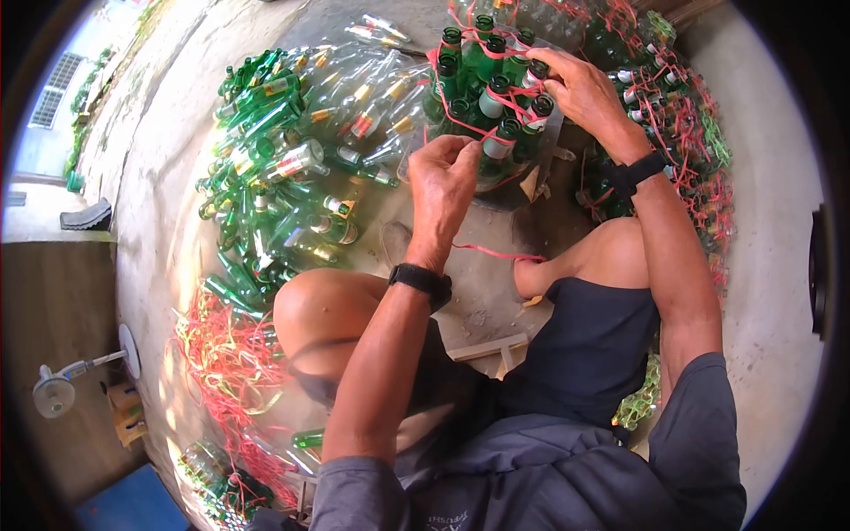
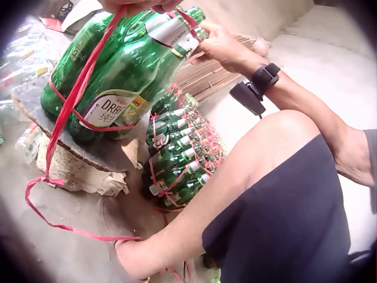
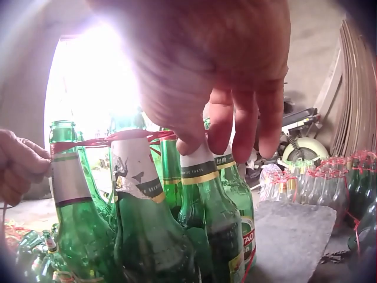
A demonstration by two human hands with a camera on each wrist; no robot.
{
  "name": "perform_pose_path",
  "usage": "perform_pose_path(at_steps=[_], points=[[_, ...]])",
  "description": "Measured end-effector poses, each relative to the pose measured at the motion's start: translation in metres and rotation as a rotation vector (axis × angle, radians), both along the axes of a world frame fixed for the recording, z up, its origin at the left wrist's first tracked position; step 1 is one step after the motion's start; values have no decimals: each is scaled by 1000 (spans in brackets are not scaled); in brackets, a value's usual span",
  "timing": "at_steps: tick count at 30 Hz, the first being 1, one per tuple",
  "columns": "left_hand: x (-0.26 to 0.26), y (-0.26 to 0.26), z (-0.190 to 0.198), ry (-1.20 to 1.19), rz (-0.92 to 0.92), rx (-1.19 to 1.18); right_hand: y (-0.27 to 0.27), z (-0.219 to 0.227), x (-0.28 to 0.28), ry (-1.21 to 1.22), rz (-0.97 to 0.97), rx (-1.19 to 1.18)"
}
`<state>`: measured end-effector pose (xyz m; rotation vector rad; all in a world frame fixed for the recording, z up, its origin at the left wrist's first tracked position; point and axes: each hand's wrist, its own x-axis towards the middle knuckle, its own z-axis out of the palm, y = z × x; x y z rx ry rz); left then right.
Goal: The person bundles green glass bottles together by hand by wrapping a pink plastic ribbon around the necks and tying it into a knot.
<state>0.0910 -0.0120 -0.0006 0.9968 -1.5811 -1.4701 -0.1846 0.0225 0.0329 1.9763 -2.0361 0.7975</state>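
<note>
In the head view, several green beer bottles (image 1: 491, 106) stand upright in a tight bundle, with red plastic string (image 1: 487, 134) looped about their necks. My left hand (image 1: 444, 181) pinches that string at the near left side of the bundle; a loose length hangs below it in the left wrist view. My right hand (image 1: 580, 93) is at the far right of the bundle, thumb and fingers around the neck of a labelled bottle (image 3: 199, 168). Its index fingertip is hidden in the right wrist view. A lower red band (image 2: 121, 128) circles the bottle bodies.
The bundle stands on a low round support (image 2: 76, 168). Loose green bottles (image 1: 266, 168) and clear bottles (image 1: 367, 97) lie to the left, beside a heap of red string (image 1: 226, 354). Tied bottle bundles (image 1: 682, 133) stand at right. String trails to a foot (image 2: 132, 256).
</note>
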Motion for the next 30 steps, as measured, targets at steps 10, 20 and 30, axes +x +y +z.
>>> perform_pose_path(at_steps=[10,20,30], points=[[-13,-9,-10,-48,53,-14,4,46,62,-158,219,-81],[-21,-4,-3,-238,221,-22,-19,60,73,-83,465,426],[-26,-3,-5,-250,271,53,-34,88,84,-371,320,1051]])
